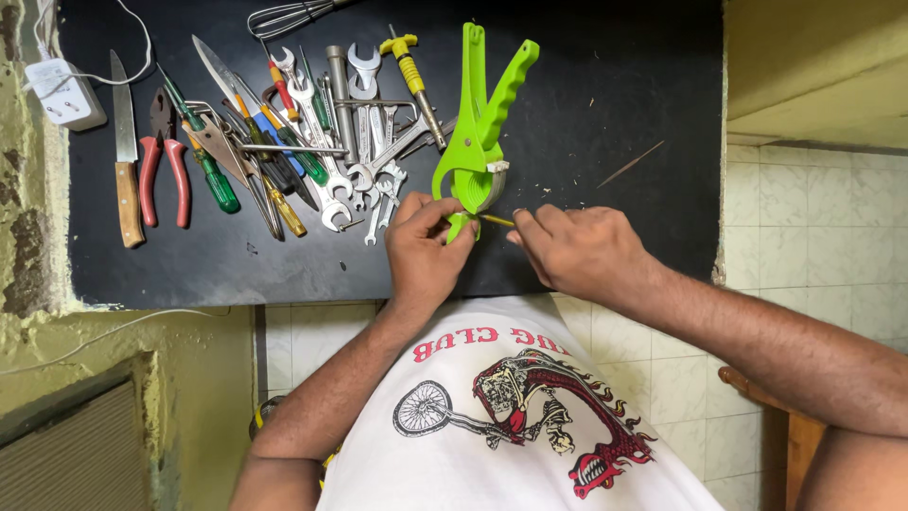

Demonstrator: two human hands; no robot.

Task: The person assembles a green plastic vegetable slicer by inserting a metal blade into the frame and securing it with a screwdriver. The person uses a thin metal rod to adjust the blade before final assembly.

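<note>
From the head camera, the green plastic tool (478,132) lies on the black counter (605,85) directly above both hands, its two long handles splayed in a V that points away from the person, its hinged head nearest the fingers. The left hand (426,251) pinches the tool's small lower tip between thumb and fingers, clamped on it. The right hand (577,248), just right of that tip, has its fingertips closed on a thin yellow stick (496,220) whose far end meets the tool's head. The tool is smooth, bright moulded plastic with ribbed grips and a pale metal band at the hinge. Left of the left hand sits a heap of tools: several steel spanners (364,142), too tangled to count, one pair of red-handled pliers (163,156), one wooden-handled knife (123,151), screwdrivers with green and yellow handles. A wire whisk (288,14) lies beyond them. One thin stick (630,165) lies up and right of the right hand.
</note>
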